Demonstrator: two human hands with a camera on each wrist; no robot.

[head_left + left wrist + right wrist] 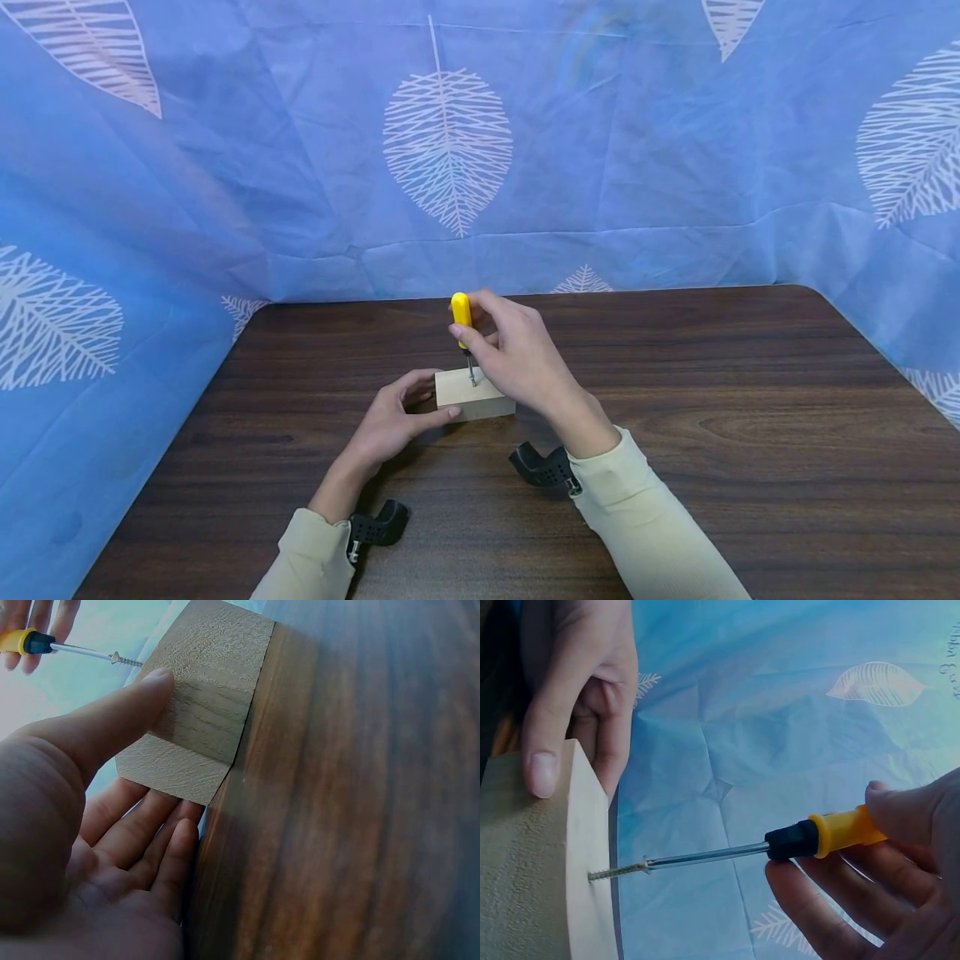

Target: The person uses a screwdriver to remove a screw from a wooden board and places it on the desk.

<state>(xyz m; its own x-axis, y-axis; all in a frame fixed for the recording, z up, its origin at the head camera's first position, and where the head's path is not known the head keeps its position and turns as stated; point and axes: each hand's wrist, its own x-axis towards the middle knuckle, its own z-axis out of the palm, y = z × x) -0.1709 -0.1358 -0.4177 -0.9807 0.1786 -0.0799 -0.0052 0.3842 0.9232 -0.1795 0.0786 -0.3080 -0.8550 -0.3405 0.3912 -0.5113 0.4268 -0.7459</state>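
A pale wooden block (pixel 474 407) lies on the dark table. My left hand (pixel 393 417) grips its left end, thumb on the near side and fingers behind, as the left wrist view also shows. A screw (pixel 619 871) stands in the block's top face, with much of its thread above the wood. My right hand (pixel 525 350) holds a screwdriver (pixel 461 321) by its yellow handle, thumb and fingers around it. In the right wrist view the screwdriver's metal shaft (pixel 705 856) meets the screw head, roughly in line with the screw.
The dark wood-grain table (pixel 750 417) extends around both hands. Behind it and at its sides hangs a blue cloth (pixel 637 150) with white leaf prints. Black wrist mounts (pixel 543 467) jut out from both sleeves just above the tabletop.
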